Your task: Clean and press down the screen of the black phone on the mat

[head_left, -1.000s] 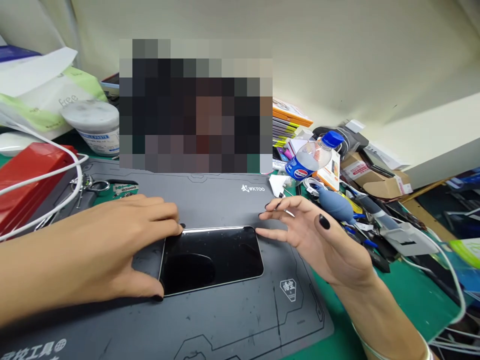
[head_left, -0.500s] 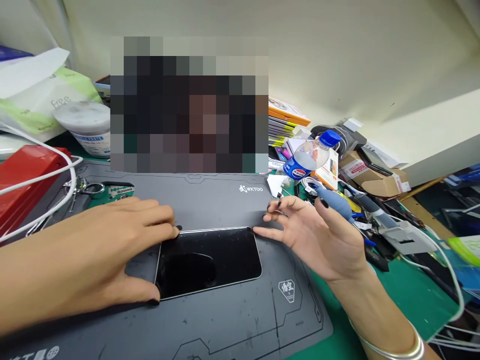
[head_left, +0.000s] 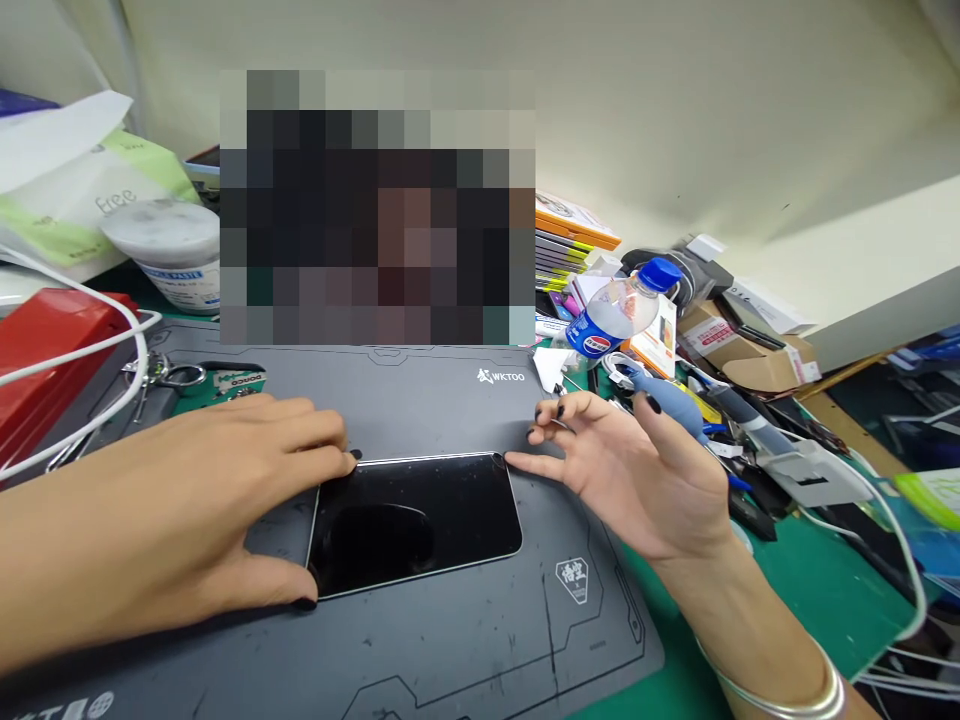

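A black smartphone (head_left: 420, 520) lies screen up on a grey work mat (head_left: 450, 640). My left hand (head_left: 217, 500) rests flat on the mat with fingers stretched out, its fingertips and thumb touching the phone's left end. My right hand (head_left: 637, 470) hovers palm up at the phone's right end. Its little finger touches the phone's far right corner and the other fingers are curled loosely apart, holding nothing I can see.
A red box (head_left: 52, 350) with white cables sits at left, a white tub (head_left: 169, 250) behind it. At right lie a Pepsi bottle (head_left: 619, 310), a blue-grey air blower (head_left: 671, 400), stacked books (head_left: 570, 240), boxes and tools on the green table (head_left: 825, 590).
My right hand has drawn slightly closer to the phone's far right corner, its fingers curling a little more. My left hand stays on the phone's left end.
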Demonstrator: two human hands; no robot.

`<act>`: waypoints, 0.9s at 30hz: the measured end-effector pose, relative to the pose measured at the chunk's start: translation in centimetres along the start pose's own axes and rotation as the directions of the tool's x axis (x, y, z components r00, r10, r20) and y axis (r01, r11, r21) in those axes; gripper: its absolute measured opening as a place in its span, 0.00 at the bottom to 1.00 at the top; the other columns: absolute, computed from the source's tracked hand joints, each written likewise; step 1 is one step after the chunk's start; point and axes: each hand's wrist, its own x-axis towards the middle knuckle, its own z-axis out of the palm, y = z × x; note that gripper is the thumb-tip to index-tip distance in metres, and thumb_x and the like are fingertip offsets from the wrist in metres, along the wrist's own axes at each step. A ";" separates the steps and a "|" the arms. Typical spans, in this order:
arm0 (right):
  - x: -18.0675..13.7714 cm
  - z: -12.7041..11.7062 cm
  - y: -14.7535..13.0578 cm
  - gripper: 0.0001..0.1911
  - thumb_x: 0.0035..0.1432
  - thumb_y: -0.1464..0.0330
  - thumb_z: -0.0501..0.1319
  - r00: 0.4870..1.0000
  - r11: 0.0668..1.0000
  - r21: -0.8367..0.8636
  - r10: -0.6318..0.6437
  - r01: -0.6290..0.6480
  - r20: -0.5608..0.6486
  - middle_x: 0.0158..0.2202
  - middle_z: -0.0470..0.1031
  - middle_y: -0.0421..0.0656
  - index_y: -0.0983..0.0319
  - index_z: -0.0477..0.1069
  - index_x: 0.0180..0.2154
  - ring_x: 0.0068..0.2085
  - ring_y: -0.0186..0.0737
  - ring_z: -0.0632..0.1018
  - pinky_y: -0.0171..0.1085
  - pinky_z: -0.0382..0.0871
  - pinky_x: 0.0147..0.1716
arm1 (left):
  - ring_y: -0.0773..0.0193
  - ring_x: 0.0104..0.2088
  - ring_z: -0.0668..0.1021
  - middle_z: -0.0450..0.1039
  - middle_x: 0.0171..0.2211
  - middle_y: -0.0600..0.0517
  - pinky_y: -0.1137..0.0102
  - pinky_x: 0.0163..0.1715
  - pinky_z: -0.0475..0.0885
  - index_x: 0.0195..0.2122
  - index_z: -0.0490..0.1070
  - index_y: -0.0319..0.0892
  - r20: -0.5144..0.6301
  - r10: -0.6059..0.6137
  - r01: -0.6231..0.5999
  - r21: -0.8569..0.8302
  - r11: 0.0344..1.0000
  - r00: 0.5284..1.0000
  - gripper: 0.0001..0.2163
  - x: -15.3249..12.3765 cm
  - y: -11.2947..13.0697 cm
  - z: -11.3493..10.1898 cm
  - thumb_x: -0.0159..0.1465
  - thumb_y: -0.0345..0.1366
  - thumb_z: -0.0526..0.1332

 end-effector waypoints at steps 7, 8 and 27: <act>0.0 0.0 -0.1 0.25 0.60 0.43 0.77 1.000 1.000 0.018 0.010 -0.010 -0.006 0.44 0.77 0.45 0.58 0.85 0.41 0.47 0.47 0.80 0.53 0.86 0.54 | 0.45 0.51 0.85 0.84 0.54 0.52 0.52 0.52 0.80 0.52 0.82 0.55 0.053 -0.071 0.072 -0.018 0.997 0.996 0.20 0.1 0.7 -0.7 0.57 0.38 0.76; 0.0 0.0 -0.1 0.25 0.60 0.43 0.77 1.000 1.000 0.022 0.009 -0.009 -0.007 0.44 0.77 0.45 0.58 0.85 0.41 0.47 0.47 0.80 0.53 0.86 0.54 | 0.45 0.51 0.85 0.84 0.54 0.52 0.52 0.52 0.80 0.52 0.82 0.54 0.069 -0.075 0.076 -0.010 0.997 0.995 0.20 0.2 0.9 -0.8 0.57 0.38 0.76; 0.0 0.2 -0.3 0.24 0.55 0.46 0.80 0.999 0.997 0.072 0.031 -0.029 -0.030 0.43 0.76 0.45 0.59 0.86 0.39 0.45 0.46 0.79 0.52 0.86 0.53 | 0.47 0.51 0.85 0.84 0.54 0.52 0.56 0.53 0.79 0.51 0.83 0.53 0.108 -0.099 0.098 0.017 0.995 0.989 0.18 0.5 1.2 -1.2 0.58 0.39 0.76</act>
